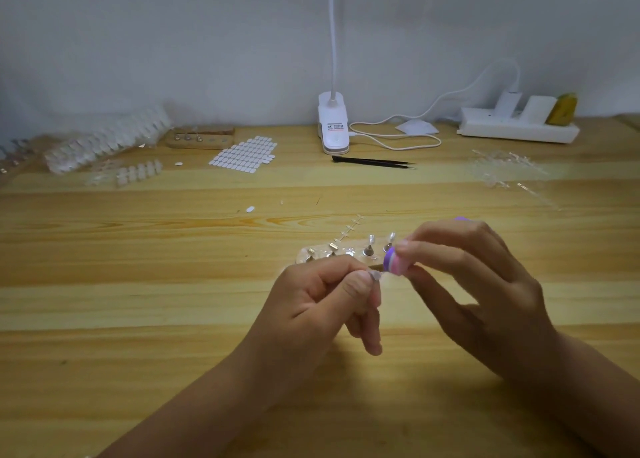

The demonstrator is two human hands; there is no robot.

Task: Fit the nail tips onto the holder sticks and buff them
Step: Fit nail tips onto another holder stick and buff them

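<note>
Left hand [322,305] pinches a clear nail tip [375,276] above the bench [138,284]; right hand [485,284] holds a purple buffer [393,260] just beside it.
Both hands' fingers [356,284] are clamped on their things. The tip looks light, thin, springy and slippery: grip near its base, buff gently.

Smooth pale wooden table [138,301] with low sheen, glossy white plastic clip lamp [333,125], matt black tweezers [374,162], clear shiny plastic strips of nail tips [104,142], translucent nail tip [375,275], matt purple-and-pink buffer block [393,260], bright metal holder sticks [368,249] in a clear glossy stand [323,256]
</note>
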